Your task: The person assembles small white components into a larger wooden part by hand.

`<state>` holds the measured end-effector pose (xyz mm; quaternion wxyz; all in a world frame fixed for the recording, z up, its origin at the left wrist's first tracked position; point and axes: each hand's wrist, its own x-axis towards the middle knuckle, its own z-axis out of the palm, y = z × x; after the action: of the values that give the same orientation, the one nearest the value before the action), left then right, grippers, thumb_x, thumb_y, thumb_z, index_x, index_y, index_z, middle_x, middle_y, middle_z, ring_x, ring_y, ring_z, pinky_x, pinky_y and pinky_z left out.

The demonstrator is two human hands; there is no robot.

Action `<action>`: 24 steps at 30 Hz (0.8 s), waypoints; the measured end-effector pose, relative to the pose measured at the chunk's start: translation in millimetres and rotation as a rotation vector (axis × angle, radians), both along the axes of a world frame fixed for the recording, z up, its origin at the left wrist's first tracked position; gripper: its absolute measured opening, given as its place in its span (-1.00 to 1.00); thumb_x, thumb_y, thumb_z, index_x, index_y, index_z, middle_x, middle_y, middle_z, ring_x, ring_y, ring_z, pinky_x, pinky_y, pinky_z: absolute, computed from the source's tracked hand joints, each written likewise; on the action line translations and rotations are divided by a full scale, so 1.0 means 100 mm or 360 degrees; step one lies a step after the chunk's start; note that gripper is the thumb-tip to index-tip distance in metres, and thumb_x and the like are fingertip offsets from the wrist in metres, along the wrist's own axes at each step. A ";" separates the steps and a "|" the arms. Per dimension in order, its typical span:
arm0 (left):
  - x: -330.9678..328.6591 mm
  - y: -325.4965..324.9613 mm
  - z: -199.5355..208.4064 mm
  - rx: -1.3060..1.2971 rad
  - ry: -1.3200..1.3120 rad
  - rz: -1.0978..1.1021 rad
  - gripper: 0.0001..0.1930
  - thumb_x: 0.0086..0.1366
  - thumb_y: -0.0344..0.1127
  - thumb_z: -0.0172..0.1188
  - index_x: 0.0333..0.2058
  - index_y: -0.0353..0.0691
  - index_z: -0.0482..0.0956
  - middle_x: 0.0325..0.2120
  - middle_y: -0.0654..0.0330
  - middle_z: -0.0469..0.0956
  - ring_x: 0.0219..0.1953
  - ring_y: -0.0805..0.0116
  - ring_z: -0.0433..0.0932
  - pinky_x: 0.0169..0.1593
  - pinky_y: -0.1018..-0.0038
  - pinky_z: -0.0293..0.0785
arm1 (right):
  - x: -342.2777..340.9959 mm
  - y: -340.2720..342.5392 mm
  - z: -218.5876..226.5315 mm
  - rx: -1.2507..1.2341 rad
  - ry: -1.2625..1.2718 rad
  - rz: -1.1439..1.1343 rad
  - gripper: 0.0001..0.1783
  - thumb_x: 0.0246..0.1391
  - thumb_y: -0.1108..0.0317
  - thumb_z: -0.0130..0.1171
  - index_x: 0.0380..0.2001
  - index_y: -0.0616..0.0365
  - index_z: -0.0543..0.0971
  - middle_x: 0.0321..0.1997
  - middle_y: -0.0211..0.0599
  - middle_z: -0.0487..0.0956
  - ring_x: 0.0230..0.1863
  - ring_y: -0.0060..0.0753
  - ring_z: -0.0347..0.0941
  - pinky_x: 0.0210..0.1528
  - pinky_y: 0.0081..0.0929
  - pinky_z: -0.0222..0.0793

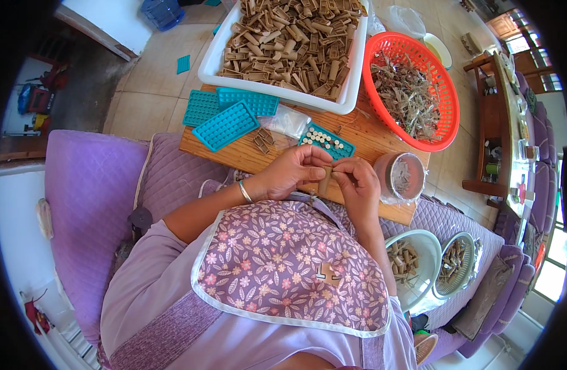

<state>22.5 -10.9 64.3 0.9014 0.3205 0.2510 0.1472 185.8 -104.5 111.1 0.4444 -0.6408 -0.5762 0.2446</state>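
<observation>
My left hand and my right hand meet over the near edge of the wooden table, above my lap. Between their fingertips is a small brown half-tube piece, held upright; the fingers partly cover it. Both hands pinch at its upper end. Just beyond them lies a teal tray with several small white round pieces. A few loose brown pieces rest on the table to the left, beside a clear plastic bag.
A white bin heaped with brown pieces stands at the back. To its right is a red basket of translucent strips. Teal moulded trays lie at left. A round tub, a pale green bowl and a smaller basket sit at right.
</observation>
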 end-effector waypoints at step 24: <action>-0.03 -0.02 -0.08 -0.0103 -0.0073 0.0003 -0.69 0.24 -0.41 0.22 -0.05 -0.19 0.42 -0.25 0.34 0.49 -0.20 0.57 0.50 -0.10 0.55 0.52 | 0.00 -0.01 -0.03 0.0007 0.0054 0.0021 -0.91 -0.02 0.64 0.17 -0.41 0.27 0.51 -0.28 -0.22 0.56 -0.30 -0.47 0.49 -0.30 -0.59 0.45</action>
<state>19.1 -13.2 56.5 0.9167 0.2875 0.2353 0.1472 185.6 -105.3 108.4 0.4538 -0.6317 -0.5735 0.2572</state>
